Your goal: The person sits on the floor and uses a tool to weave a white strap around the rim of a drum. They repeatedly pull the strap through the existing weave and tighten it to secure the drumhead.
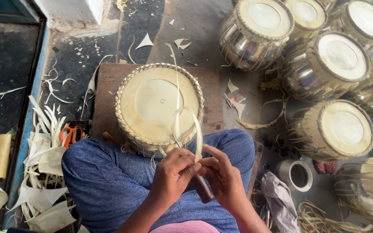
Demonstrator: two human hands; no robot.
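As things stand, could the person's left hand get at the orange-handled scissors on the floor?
Probably yes. The scissors lie uncovered among pale hide scraps beside the left knee, on that hand's side. But the left hand is pinching a thin strap and would likely have to release it first.

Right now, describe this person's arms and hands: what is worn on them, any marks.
Both forearms are bare, with no sleeves reaching them. The left hand and right hand wear no gloves, and no rings, watch or bands show. The fingers are uncovered. A pink garment edge and blue trousers show below.
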